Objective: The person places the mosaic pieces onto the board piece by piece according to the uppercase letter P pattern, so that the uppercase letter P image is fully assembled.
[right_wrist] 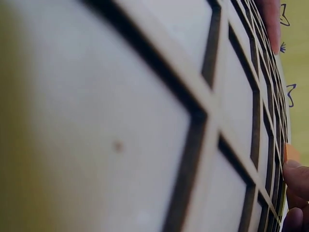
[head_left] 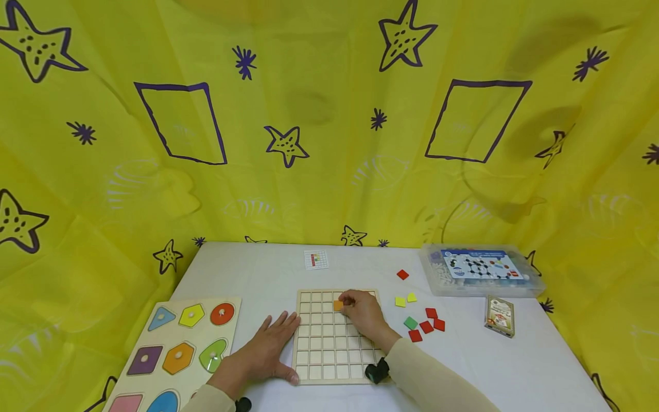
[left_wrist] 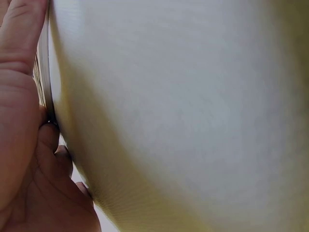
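Note:
A wooden grid board [head_left: 322, 343] lies on the white table. My right hand [head_left: 364, 313] is over its upper part and pinches an orange square tile [head_left: 338, 305] at a cell near the top row. In the right wrist view, the tile [right_wrist: 291, 153] shows beside the fingertips at the far side of the grid; whether it sits fully in the cell is hidden. Along the board's left edge rests my left hand [head_left: 265, 349], fingers straight and spread, thumb near the lower left corner. The left wrist view shows this hand [left_wrist: 29, 145] against the board's edge, mostly blurred.
Right of the board lie several red tiles [head_left: 426, 327], a green tile [head_left: 411, 323] and yellow tiles [head_left: 400, 301]. A pattern card [head_left: 316, 260] lies behind. A shape puzzle [head_left: 195, 320] stands left; a plastic case [head_left: 481, 272] and a small card box [head_left: 500, 316] are right.

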Demonstrator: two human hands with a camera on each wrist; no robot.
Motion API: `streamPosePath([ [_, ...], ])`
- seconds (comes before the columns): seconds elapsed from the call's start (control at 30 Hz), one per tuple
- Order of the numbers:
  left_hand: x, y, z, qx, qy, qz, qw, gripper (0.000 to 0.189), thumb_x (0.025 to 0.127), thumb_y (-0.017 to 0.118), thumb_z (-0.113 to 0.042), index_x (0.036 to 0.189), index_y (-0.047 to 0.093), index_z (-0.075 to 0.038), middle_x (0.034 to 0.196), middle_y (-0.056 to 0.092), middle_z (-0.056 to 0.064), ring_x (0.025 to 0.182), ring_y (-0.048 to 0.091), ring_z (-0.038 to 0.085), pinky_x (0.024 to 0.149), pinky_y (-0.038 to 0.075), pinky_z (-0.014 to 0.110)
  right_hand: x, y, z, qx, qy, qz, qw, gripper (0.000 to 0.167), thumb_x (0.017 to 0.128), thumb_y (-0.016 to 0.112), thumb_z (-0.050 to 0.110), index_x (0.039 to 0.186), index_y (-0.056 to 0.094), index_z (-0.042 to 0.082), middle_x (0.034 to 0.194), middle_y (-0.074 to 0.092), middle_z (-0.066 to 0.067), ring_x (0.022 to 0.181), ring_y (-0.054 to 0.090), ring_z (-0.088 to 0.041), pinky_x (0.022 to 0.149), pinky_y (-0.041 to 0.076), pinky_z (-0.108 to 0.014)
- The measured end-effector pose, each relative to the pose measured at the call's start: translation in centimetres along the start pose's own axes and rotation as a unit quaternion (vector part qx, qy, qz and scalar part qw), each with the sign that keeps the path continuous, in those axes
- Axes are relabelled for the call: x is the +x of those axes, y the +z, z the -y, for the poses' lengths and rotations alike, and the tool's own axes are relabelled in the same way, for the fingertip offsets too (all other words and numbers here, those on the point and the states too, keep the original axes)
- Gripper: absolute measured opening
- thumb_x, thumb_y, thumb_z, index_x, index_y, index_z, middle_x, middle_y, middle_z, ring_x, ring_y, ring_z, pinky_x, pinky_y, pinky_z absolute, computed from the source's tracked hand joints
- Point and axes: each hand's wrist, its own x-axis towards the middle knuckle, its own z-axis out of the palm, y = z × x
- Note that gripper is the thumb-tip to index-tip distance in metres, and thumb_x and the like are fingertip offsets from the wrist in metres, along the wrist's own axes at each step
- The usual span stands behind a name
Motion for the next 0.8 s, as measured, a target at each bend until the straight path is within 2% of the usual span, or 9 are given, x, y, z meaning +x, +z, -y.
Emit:
streamPosePath([
  [0.2, -0.1, -0.22, -0.12, -0.001, 0.002, -0.001, 1.0, 0.136, 0.061, 0.086, -0.073, 0.166, 0.029, -0.006, 0.174, 0.029, 0.01, 0.163, 0.018, 0.036, 0.131, 0.011, 0.063, -0.09, -0.08, 0.22, -0.033, -0.007, 0.003, 0.9994, 0.017, 0.09, 0.08, 0.004, 0.107, 0.078, 0.007, 0.102, 0.075, -0.004, 0.093, 0.064, -0.019, 0.085, 0.058, -0.04],
  [0.5, -0.08, -0.2, -0.09, 0.003, 0.004, -0.002, 1.0, 0.136, 0.062, 0.086, -0.073, 0.166, 0.029, -0.006, 0.174, 0.029, 0.011, 0.163, 0.019, 0.037, 0.131, 0.012, 0.063, 0.04, 0.01, 0.17, -0.032, 0.009, 0.011, 0.9994, 0.02, 0.09, 0.08, 0.004, 0.11, 0.079, 0.005, 0.108, 0.076, -0.007, 0.105, 0.069, -0.028, 0.097, 0.059, -0.049],
  [0.8, -0.02, -0.07, -0.03, 0.001, 0.003, -0.001, 1.0, 0.137, 0.061, 0.085, -0.074, 0.166, 0.029, -0.006, 0.174, 0.03, 0.01, 0.163, 0.019, 0.036, 0.131, 0.012, 0.064, 0.02, -0.05, 0.04, -0.016, 0.004, 0.009, 0.9998, 0.022, 0.089, 0.081, 0.004, 0.11, 0.078, 0.006, 0.105, 0.073, -0.006, 0.094, 0.064, -0.02, 0.087, 0.058, -0.042],
])
